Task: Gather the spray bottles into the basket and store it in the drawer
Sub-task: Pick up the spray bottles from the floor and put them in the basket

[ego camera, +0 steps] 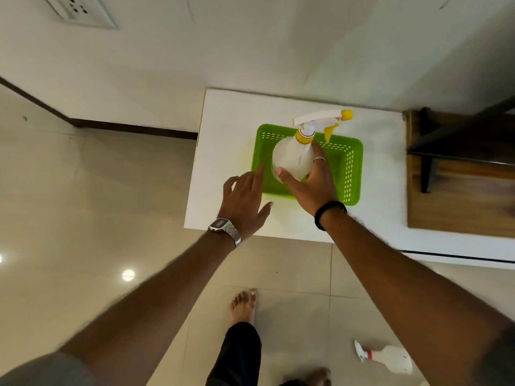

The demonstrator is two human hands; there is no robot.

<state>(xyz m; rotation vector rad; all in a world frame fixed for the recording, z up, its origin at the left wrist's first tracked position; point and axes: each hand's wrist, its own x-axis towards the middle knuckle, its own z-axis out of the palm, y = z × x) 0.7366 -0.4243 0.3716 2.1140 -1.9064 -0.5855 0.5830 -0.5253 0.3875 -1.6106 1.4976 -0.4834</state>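
A green perforated basket [349, 168] sits on a white cabinet top [231, 112]. A white spray bottle with a yellow nozzle and collar [292, 154] stands upright inside the basket's left part. My right hand [313, 182] wraps around its body. My left hand [245, 201] hovers with fingers spread at the basket's left edge, its fingertips near the rim. A second white spray bottle with a red collar [390, 359] lies on its side on the floor at the lower right, partly hidden by my right forearm.
A dark wooden piece of furniture [459, 190] stands just right of the cabinet top. The wall runs behind, with a socket plate [80, 11] at the upper left. Beige floor tiles [83, 204] lie to the left and below, where my bare feet stand.
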